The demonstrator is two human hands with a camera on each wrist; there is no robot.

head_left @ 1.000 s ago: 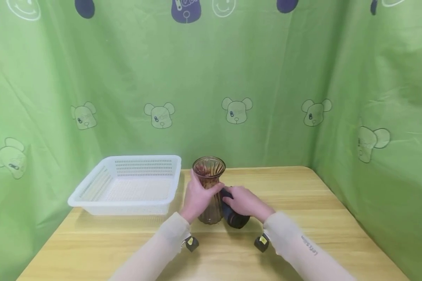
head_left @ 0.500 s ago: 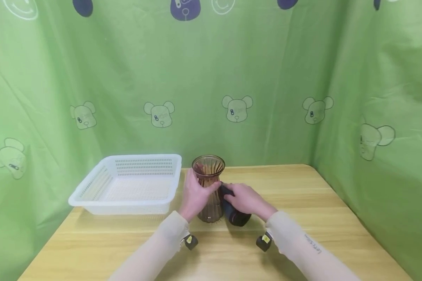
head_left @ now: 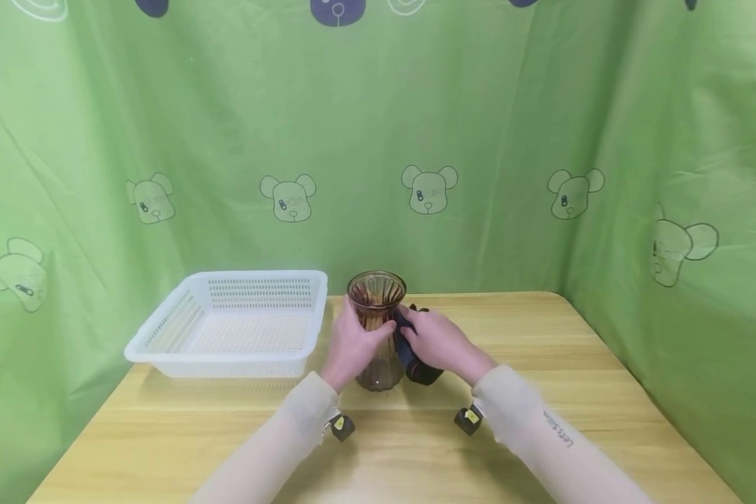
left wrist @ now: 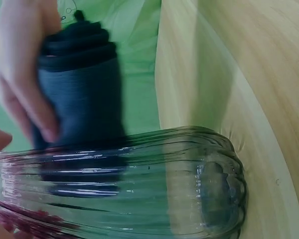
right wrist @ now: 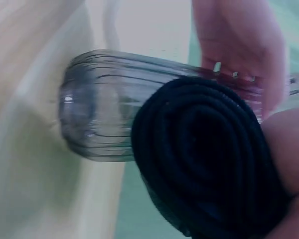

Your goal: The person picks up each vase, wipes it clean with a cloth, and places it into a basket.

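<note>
A tall ribbed glass vase [head_left: 380, 367], amber-tinted near its flared rim, stands upright in front of me in the head view. My left hand [head_left: 355, 348] grips its neck from the left, thumb across the near side. My right hand [head_left: 439, 339] holds a dark rolled cloth [head_left: 416, 360] against the vase's right side. In the right wrist view the spiral end of the rolled cloth [right wrist: 204, 149] shows, with the glass vase [right wrist: 107, 102] behind it. The left wrist view shows the cloth [left wrist: 84, 99] behind the clear glass; some fingertips are hidden.
A white perforated plastic basket [head_left: 227, 365] stands on the left of the wooden table [head_left: 403, 455]. Green printed curtains [head_left: 365, 126] hang behind the table and along both sides. Small black devices [head_left: 468, 420] are strapped at my wrists.
My right hand and the rolled cloth have moved slightly up along the vase. My left hand keeps its hold on the neck. The head view has tilted down a little.
</note>
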